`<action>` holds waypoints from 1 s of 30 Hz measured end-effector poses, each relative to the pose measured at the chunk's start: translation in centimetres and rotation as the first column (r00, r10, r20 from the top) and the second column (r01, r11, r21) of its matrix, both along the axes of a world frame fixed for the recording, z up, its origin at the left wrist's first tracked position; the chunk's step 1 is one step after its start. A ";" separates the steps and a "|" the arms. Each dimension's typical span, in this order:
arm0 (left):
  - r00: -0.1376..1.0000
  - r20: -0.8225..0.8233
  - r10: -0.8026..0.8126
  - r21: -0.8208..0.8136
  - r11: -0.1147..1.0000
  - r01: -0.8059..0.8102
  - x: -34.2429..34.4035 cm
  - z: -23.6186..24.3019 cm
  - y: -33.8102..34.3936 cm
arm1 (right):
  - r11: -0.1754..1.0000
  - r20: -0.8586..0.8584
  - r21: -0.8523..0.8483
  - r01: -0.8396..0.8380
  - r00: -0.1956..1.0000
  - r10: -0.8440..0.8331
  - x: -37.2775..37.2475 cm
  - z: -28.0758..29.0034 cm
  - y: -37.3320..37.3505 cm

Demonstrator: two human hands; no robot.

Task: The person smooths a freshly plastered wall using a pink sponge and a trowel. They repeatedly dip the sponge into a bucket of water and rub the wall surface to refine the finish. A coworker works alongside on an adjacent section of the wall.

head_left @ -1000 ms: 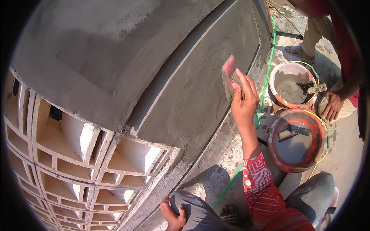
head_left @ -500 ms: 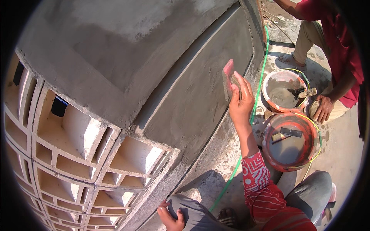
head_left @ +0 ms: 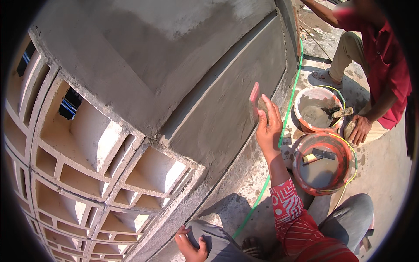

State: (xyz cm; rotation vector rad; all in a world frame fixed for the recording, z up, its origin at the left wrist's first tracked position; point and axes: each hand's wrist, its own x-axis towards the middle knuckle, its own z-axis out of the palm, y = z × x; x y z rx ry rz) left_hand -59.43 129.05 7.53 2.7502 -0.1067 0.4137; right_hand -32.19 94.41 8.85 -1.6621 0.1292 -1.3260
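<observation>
My right hand (head_left: 269,131) is closed around a small plastering float (head_left: 254,99) with a pinkish-red face, held upright against or just off the grey plastered wall panel (head_left: 227,96). Whether the float touches the plaster, I cannot tell. Its grip is mostly hidden by my fingers. Low in the picture, my left hand (head_left: 191,245) rests by my bent knee (head_left: 209,240), its thumb and fingers apart and nothing in it. Fresh grey plaster also covers the broad surface (head_left: 118,48) above the ledge.
Pierced concrete blocks (head_left: 109,187) fill the left. To the right stand an orange bucket (head_left: 301,174) of cloudy water with tools in it and a bucket (head_left: 301,98) of wet mortar with a brush. A green hose (head_left: 261,198) runs along the wall base. A co-worker in red (head_left: 388,65) sits beyond.
My right hand has moved the float a little down along the wall, nearer to me, and turned it slightly. My left hand stays by the knee. The view has shifted slightly.
</observation>
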 end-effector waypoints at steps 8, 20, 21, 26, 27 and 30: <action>0.996 0.081 -0.026 -0.212 0.976 0.043 0.9 -2.4 0.5 | 0.988 -0.004 -0.063 -0.142 0.990 0.143 0.0 -3.6 5.4; 0.994 0.034 -0.100 -0.121 0.987 0.104 1.7 -0.8 -0.3 | 0.909 -0.098 -0.233 0.346 0.922 -0.376 7.7 0.6 -8.1; 0.995 0.028 -0.093 -0.108 0.990 0.096 1.7 -0.9 0.0 | 0.954 -0.101 -0.162 0.252 0.957 -0.270 7.6 0.4 -6.6; 0.997 0.013 -0.078 -0.139 0.987 0.079 1.8 -1.3 0.4 | 0.983 -0.116 0.000 -0.184 0.976 0.183 -4.5 -6.7 11.0; 0.996 0.003 -0.094 -0.134 0.987 0.093 1.9 -1.4 0.2 | 0.937 -0.140 0.040 -0.347 0.927 0.349 -8.3 -8.8 13.9; 0.996 -0.008 -0.083 -0.112 0.990 0.082 1.7 -1.8 0.5 | 0.876 -0.161 0.025 -0.481 0.863 0.479 -10.6 -9.9 15.1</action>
